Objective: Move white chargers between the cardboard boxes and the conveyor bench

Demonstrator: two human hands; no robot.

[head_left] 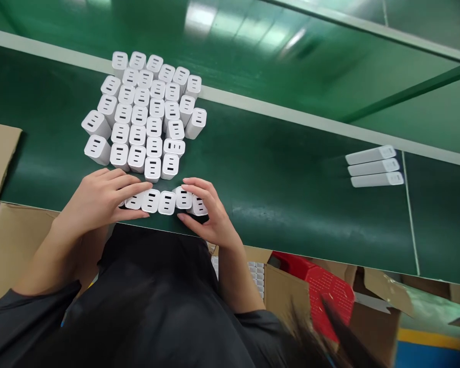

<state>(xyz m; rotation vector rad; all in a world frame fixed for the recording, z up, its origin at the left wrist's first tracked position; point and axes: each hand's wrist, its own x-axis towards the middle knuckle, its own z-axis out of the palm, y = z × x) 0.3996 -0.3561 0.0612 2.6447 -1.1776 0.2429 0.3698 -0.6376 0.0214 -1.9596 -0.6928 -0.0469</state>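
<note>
A short row of white multi-port chargers (166, 203) stands upright near the bench's front edge, their slotted port faces turned up. My left hand (107, 197) curves around the left end of this row, fingers behind and thumb in front, partly hiding the chargers there. At the right end my right hand (207, 209) wraps the last chargers between thumb and fingers. Just beyond the row, a large cluster of the same chargers (139, 115) stands packed together, a few at its sides leaning outward.
Three white chargers (375, 166) lie on their sides at the right of the green bench (276, 204). A pale rail (276, 113) runs along the back. Below the front edge are cardboard boxes (287, 291) and a red plastic crate (325, 291). A cardboard flap (0, 158) is at left.
</note>
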